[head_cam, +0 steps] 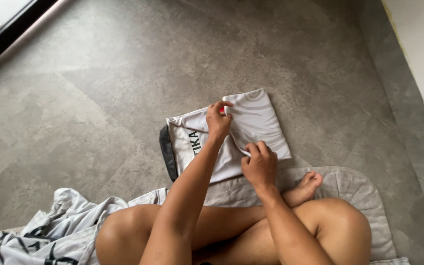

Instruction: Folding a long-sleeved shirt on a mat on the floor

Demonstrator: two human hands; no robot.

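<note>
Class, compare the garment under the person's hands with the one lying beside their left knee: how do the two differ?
The folded garment lies flat in a neat rectangle; the crumpled garment sprawls in loose wrinkles. Both hands, left hand and right hand, touch the folded one; neither touches the crumpled one. Both are whitish with dark markings.

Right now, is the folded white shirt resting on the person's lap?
No. The folded white shirt lies flat on the grey floor ahead of the crossed legs, with the left hand and right hand pinching its fabric.
</note>
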